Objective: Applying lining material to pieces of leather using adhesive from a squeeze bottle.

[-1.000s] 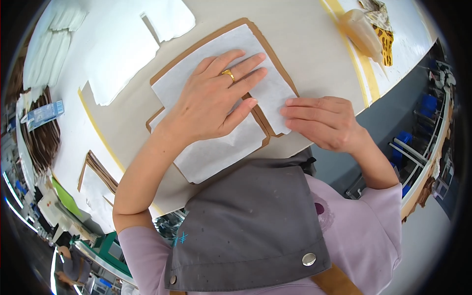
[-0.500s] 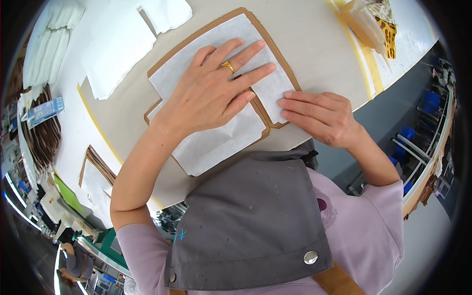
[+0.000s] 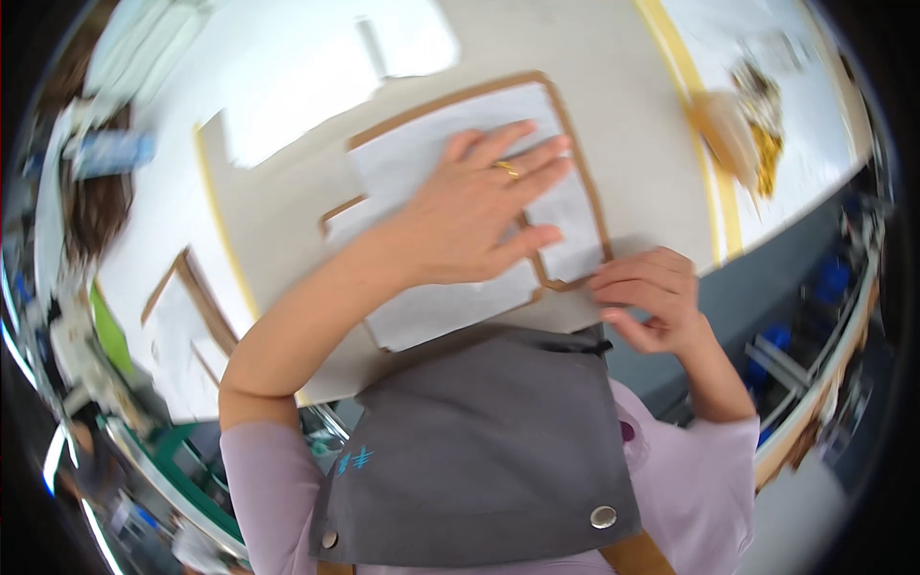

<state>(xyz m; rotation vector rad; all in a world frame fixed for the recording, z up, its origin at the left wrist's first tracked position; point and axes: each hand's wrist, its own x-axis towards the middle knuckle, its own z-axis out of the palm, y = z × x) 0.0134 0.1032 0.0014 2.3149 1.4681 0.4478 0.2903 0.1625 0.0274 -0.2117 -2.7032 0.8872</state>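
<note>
A brown flat panel (image 3: 585, 177) with a notched outline lies on the grey work mat, its rim showing round a white sheet (image 3: 402, 172) of similar shape. My left hand (image 3: 484, 211), with a gold ring on one finger, rests flat on the white sheet with its fingers spread. It hides the middle of the sheet. My right hand (image 3: 652, 299) is at the panel's lower right corner, fingertips at or just past the edge. Its fingers are bent and its thumb stands apart, with nothing visible between them.
White cut sheets (image 3: 297, 86) lie beyond the panel. At the far right are a pale amber bottle (image 3: 724, 134) and a yellow patterned cloth. Brown-edged pieces (image 3: 206, 307) lie at the left, with a blue-white box (image 3: 113, 153) further off. The table edge runs beside my right hand.
The view has shifted, so the table sits lower and further right. My right hand has come off the white sheet to the panel's corner, its thumb now apart. My left hand stays on the sheet.
</note>
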